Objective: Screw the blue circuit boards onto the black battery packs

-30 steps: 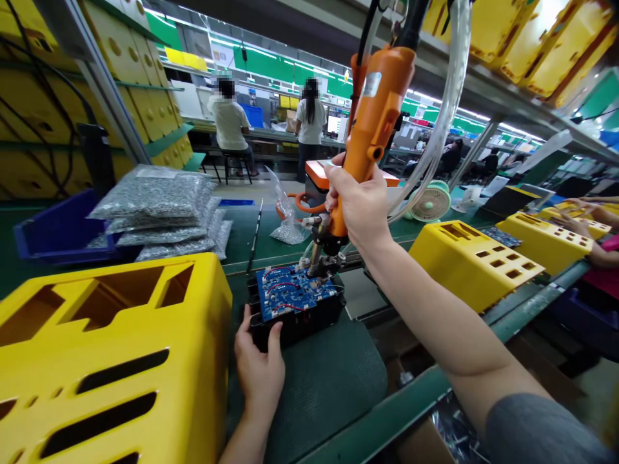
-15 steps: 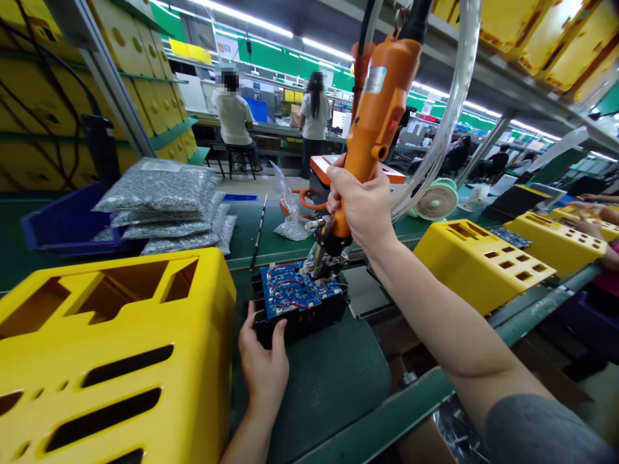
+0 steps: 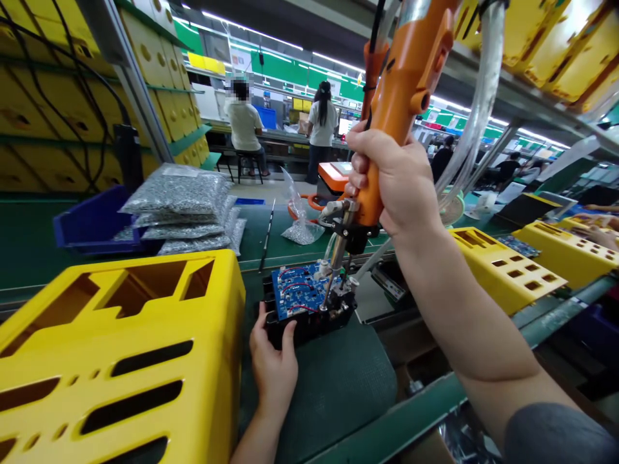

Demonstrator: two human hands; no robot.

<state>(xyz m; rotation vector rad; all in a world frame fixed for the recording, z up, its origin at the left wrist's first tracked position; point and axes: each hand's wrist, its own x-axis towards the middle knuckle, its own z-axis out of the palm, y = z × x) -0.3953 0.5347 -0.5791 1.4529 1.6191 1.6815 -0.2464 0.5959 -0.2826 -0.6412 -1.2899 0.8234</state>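
Note:
My right hand (image 3: pixel 394 171) is wrapped round an orange electric screwdriver (image 3: pixel 387 122) with clear hoses. Its slim tip reaches down to the near right part of a blue circuit board (image 3: pixel 300 290); whether it touches a screw is too small to tell. Thin red wires run across the board, which lies on a black base (image 3: pixel 309 324). My left hand (image 3: pixel 275 364) grips the near left corner of that base, thumb in front and fingers at the side. Beneath is a dark green mat (image 3: pixel 343 380).
At my left stands a large yellow housing (image 3: pixel 213 361). Behind it are stacked bags of screws (image 3: pixel 181 200) and a blue bin (image 3: pixel 91 222). A black pen-like rod (image 3: pixel 267 235) and an open screw bag (image 3: pixel 300 229) lie beyond the board. More yellow housings (image 3: pixel 507 264) line the right; people work farther off.
My right hand has lifted the screwdriver and moved it slightly right, showing more of its tip over the board's near edge. My left hand keeps its hold on the base.

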